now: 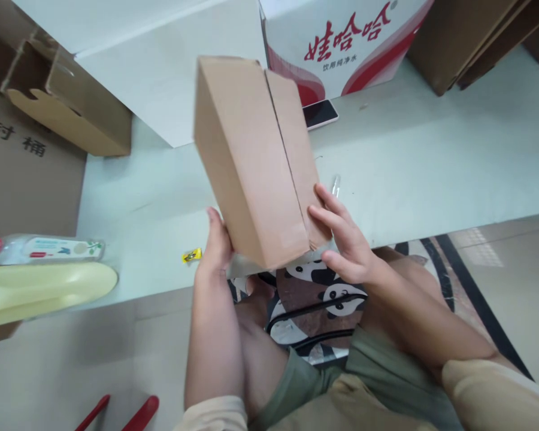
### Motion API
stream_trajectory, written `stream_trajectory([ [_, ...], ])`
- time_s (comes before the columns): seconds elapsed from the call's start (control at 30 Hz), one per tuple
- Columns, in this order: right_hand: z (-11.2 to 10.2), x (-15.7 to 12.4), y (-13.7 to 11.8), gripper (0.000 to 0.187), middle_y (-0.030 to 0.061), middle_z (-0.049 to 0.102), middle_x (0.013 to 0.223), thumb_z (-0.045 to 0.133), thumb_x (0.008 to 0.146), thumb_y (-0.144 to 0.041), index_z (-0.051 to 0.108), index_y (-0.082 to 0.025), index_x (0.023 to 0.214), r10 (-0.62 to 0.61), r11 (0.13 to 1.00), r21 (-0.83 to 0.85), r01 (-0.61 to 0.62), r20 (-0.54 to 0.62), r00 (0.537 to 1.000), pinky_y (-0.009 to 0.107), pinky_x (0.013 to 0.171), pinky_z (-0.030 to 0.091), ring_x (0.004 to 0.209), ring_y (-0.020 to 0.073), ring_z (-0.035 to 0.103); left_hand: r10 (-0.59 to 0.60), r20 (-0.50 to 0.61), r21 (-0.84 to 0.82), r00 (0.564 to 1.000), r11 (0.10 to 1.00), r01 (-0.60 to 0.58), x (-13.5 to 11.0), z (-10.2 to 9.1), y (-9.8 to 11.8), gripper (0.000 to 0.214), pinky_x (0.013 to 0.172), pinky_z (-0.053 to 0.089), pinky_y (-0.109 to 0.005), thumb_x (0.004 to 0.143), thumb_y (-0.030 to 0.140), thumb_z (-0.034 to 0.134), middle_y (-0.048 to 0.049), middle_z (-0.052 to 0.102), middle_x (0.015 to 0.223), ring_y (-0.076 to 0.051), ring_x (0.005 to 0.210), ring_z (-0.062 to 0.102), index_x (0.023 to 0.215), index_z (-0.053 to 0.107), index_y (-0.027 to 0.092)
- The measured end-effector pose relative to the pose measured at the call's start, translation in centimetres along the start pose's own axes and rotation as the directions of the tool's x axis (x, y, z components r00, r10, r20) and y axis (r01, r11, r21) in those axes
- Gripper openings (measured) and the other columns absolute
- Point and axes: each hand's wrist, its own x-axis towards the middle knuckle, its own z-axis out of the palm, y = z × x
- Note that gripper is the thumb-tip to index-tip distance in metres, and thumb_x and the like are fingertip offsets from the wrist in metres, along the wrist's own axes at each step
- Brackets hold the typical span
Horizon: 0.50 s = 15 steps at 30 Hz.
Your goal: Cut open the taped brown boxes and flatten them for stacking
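And here's the plain brown cardboard box (256, 161), right in the centre of the frame, tilted, a dark seam running down its upper face, its bottom end over the table's near edge. The left hand (216, 248) has it gripped at the lower left, thumb up along the side, the other fingers out of sight behind the cardboard. Over on the right, the right hand (348, 239) is loosely open, two fingertips on the narrower panel near the bottom corner, the thumb lying just below; how much weight it carries, I can't tell.

Behind the box, top centre, stands a white box (170, 84), and beside it a red-and-white carton (341, 48) with a dark-screened phone (322, 114) lying at its foot. Just left of the left hand, a small yellow packet (191, 255) on the pale table (431, 161). Further out at the left edge, a clear bottle (58, 248) lies on its side, right above a pale green tray (49, 287). Below the hands, panda-printed material (341, 299) shows between the knees.
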Motion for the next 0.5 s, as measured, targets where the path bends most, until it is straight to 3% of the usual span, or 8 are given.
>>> stream_trajectory([
  [0.1,-0.4,0.0,0.1,0.057,-0.002,0.027,0.166,0.048,0.096,-0.047,0.038,-0.038,0.152,0.001,1.0,0.024,0.002,-0.127,0.992,0.053,0.126,0.027,0.154,0.0267,0.028,-0.302,0.229,0.207,0.925,0.944,0.257,-0.7,0.2,0.3,0.048,0.033,0.027,-0.023,0.084,0.064,0.055,0.0015,0.044,0.042,-0.009,0.035,0.035,0.062,0.058,0.021],
  [0.17,-0.5,0.0,0.3,0.049,0.0015,0.036,0.162,0.049,0.096,-0.046,0.048,-0.036,0.144,0.037,0.999,0.025,-0.034,-0.155,0.987,0.055,0.123,0.032,0.15,0.0279,0.035,-0.344,0.339,0.351,0.875,0.91,0.222,-0.8,0.4,0.5,0.033,0.035,0.027,-0.022,0.078,0.049,0.065,0.002,0.048,0.046,-0.009,0.038,0.037,0.064,0.062,0.02],
  [0.23,-0.6,-0.1,0.5,0.045,0.0053,0.043,0.158,0.051,0.095,-0.045,0.053,-0.033,0.138,0.059,0.998,0.037,-0.054,-0.125,0.99,0.055,0.118,0.038,0.146,0.029,0.042,-0.214,0.291,0.414,0.932,0.907,0.079,-0.6,0.7,0.7,0.023,0.041,0.034,-0.022,0.072,0.041,0.07,0.0007,0.057,0.055,-0.011,0.047,0.046,0.07,0.067,0.018],
  [0.3,-0.6,0.0,0.7,0.044,0.0079,0.045,0.157,0.053,0.095,-0.045,0.054,-0.031,0.136,0.059,0.996,0.065,-0.053,-0.085,0.995,0.054,0.115,0.042,0.144,0.0294,0.045,0.119,0.011,0.373,0.993,0.921,-0.114,-0.5,0.9,1.1,0.027,0.05,0.043,-0.025,0.079,0.043,0.066,0.0002,0.058,0.058,-0.012,0.054,0.052,0.072,0.068,0.017],
  [0.33,-0.6,0.0,0.7,0.044,0.0086,0.045,0.156,0.053,0.094,-0.045,0.054,-0.03,0.136,0.055,0.996,0.081,-0.049,-0.077,0.996,0.053,0.114,0.042,0.143,0.0291,0.045,0.329,-0.163,0.344,0.93,0.903,-0.259,-0.5,1.1,1.4,0.032,0.058,0.047,-0.027,0.086,0.045,0.059,0.0,0.059,0.059,-0.013,0.057,0.054,0.073,0.067,0.018],
  [0.4,-0.6,0.1,0.9,0.044,0.0094,0.046,0.155,0.055,0.094,-0.043,0.054,-0.029,0.136,0.051,0.994,0.104,-0.043,-0.08,0.996,0.051,0.115,0.042,0.143,0.0282,0.046,0.653,-0.346,0.333,0.673,0.756,-0.563,-0.7,1.4,2.1,0.04,0.079,0.052,-0.034,0.097,0.046,0.044,-0.0022,0.065,0.071,-0.016,0.073,0.062,0.084,0.07,0.019],
  [0.47,-0.8,0.3,1.0,0.044,0.0103,0.047,0.155,0.056,0.094,-0.042,0.055,-0.028,0.135,0.049,0.993,0.112,-0.041,-0.068,0.997,0.05,0.115,0.042,0.143,0.0276,0.046,0.837,-0.184,0.373,0.515,0.544,-0.751,-1.1,1.8,2.7,0.04,0.103,0.046,-0.043,0.1,0.047,0.04,-0.0046,0.072,0.102,-0.021,0.107,0.064,0.103,0.072,0.025],
  [0.5,-0.8,0.5,1.0,0.044,0.0107,0.046,0.155,0.056,0.093,-0.043,0.055,-0.027,0.135,0.046,0.993,0.112,-0.04,-0.05,0.998,0.05,0.115,0.043,0.144,0.0275,0.046,0.872,-0.042,0.396,0.487,0.462,-0.794,-1.3,2.0,2.9,0.038,0.112,0.04,-0.047,0.099,0.048,0.042,-0.0044,0.07,0.116,-0.024,0.122,0.059,0.112,0.071,0.028],
])
